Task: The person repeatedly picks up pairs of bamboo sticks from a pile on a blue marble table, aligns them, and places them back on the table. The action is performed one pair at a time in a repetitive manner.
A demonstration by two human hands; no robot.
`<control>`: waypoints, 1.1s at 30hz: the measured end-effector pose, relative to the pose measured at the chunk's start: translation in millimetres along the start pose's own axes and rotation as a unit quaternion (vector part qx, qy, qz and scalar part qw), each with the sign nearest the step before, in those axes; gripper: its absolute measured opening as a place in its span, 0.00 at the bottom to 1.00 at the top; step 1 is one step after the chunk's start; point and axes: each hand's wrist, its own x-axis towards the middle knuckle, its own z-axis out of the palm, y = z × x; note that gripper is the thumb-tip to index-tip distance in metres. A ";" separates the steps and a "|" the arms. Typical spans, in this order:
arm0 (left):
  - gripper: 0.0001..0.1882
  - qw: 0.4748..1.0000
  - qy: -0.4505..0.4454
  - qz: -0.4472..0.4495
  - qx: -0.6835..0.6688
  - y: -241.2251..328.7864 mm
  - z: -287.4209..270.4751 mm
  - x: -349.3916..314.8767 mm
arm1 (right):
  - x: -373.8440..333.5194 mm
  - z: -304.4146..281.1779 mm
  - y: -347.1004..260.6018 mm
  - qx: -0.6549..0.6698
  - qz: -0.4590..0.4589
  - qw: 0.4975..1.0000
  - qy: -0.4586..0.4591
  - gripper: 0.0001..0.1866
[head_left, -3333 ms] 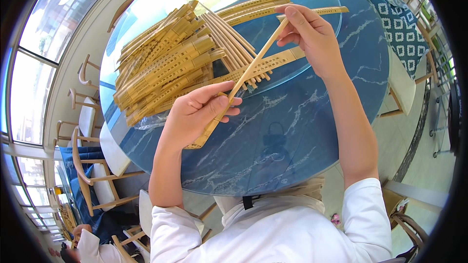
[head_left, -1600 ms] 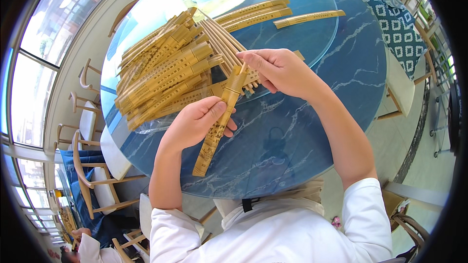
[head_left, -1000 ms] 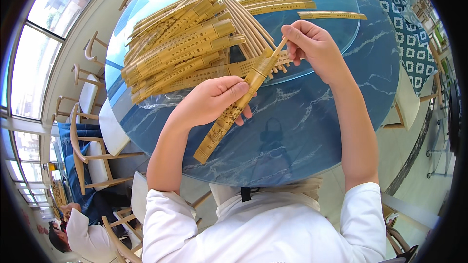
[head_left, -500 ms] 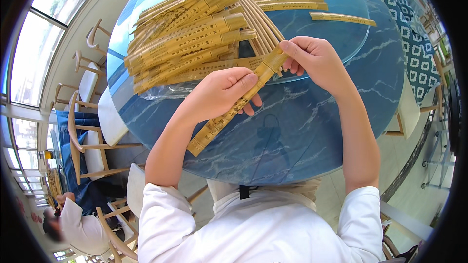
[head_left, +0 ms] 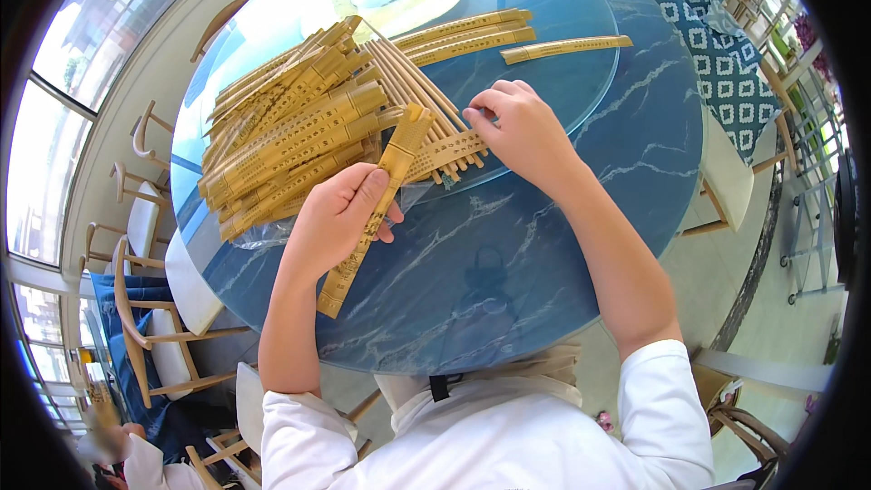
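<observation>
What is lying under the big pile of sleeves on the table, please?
A clear plastic sheet pokes out below the pile of sleeves, lying on the round glass turntable over the blue table. How far the sheet runs beneath the pile is hidden.

The left hand (head_left: 337, 218) covers the middle of the gold paper chopstick sleeve (head_left: 374, 209) it holds, so only the two ends show. The print on that sleeve, and on the heap of sleeves (head_left: 290, 127) beyond it, is too small to tell. The fingertips of the right hand (head_left: 522, 132) hide part of the bare chopsticks (head_left: 419, 95) (how many lie there cannot be counted). At the lower left edge a person (head_left: 136, 463) is blurred and cut off.
</observation>
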 end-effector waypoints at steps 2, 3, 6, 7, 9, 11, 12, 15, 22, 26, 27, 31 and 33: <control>0.18 1.000 0.025 -0.006 0.011 2.4 -0.2 -0.8 | -1.0 10.2 -0.8 -0.043 -0.027 0.999 0.018 0.10; 0.18 1.000 0.021 -0.005 0.015 2.9 -0.5 0.5 | -0.9 13.1 -0.5 -0.065 -0.040 0.997 0.027 0.10; 0.18 1.000 0.018 -0.008 0.018 0.7 -2.0 0.2 | 0.4 12.9 -3.6 -0.063 -0.035 0.997 0.012 0.11; 0.18 1.000 0.017 -0.007 0.013 0.6 -1.1 0.5 | 1.3 11.8 -5.2 -0.061 -0.032 0.998 0.002 0.11; 0.18 1.000 0.016 -0.006 0.009 -0.2 -1.6 1.0 | -0.9 6.6 -11.1 -0.081 -0.018 0.996 -0.024 0.11; 0.18 1.000 0.015 -0.008 0.008 -1.9 -1.9 1.6 | -4.0 6.1 -13.9 -0.100 -0.008 0.994 -0.038 0.10; 0.18 1.000 0.015 -0.007 0.011 -2.1 -2.4 2.1 | -5.2 8.9 -13.1 -0.109 -0.005 0.993 -0.039 0.09; 0.18 1.000 0.017 -0.009 0.020 -2.7 -1.9 1.7 | -4.5 6.9 -15.6 -0.042 0.071 0.995 -0.050 0.10; 0.17 1.000 0.022 -0.003 0.021 -3.8 0.7 4.0 | 15.7 -14.5 0.7 0.340 0.243 0.907 -0.044 0.15; 0.17 0.999 0.027 0.000 0.023 -3.4 1.8 2.9 | 21.0 -9.4 10.7 0.502 0.216 0.836 0.045 0.12; 0.17 0.999 0.026 0.005 0.022 -3.4 1.7 3.9 | 22.0 -10.4 9.8 0.518 0.200 0.830 0.056 0.12; 0.17 0.999 0.023 0.010 0.024 -3.1 2.1 3.1 | 22.5 -8.2 9.4 0.548 0.159 0.818 0.070 0.10; 0.17 0.999 0.024 0.014 0.023 -2.6 2.4 3.4 | 21.6 -7.7 10.7 0.549 0.155 0.818 0.068 0.11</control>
